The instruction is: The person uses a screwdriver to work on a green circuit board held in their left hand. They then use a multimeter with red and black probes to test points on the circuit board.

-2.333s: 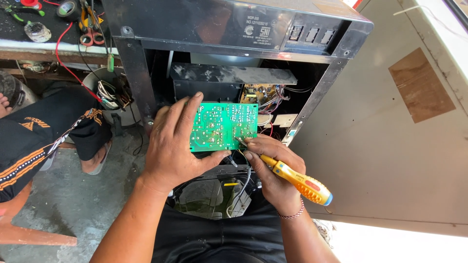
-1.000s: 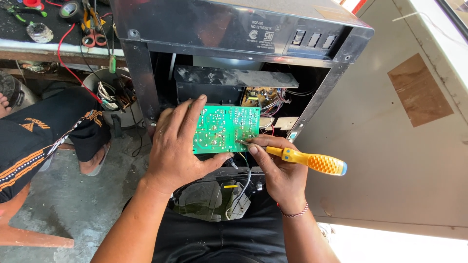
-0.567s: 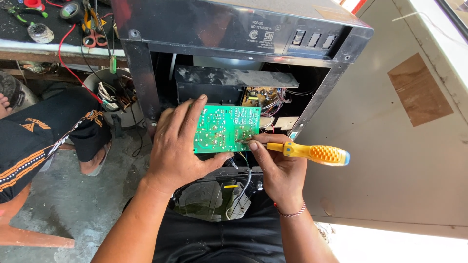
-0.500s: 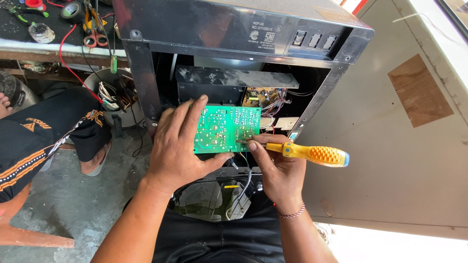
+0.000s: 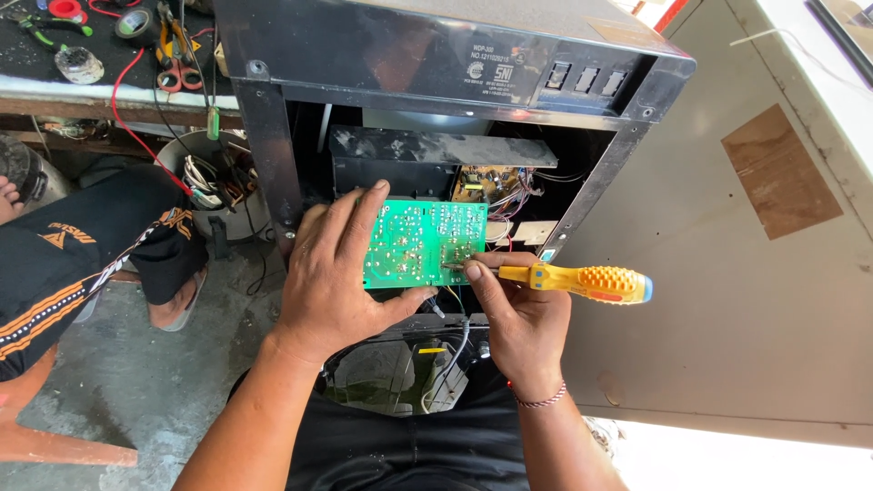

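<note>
Left hand (image 5: pixel 332 273) clamped on the green circuit board (image 5: pixel 424 243), fingers spread over its left edge, thumb underneath. Board held up in front of the open black cabinet (image 5: pixel 436 64), solder side toward the camera. Right hand (image 5: pixel 518 314) wrapped around a yellow screwdriver (image 5: pixel 582 282), tip pressed to the board's lower right edge (handle pointing right, nearly level). Tangle of wires (image 5: pixel 509 186) just behind. Off to the left, another person's leg in black shorts (image 5: pixel 82 250); workbench (image 5: pixel 91 55) with tools above.
</note>
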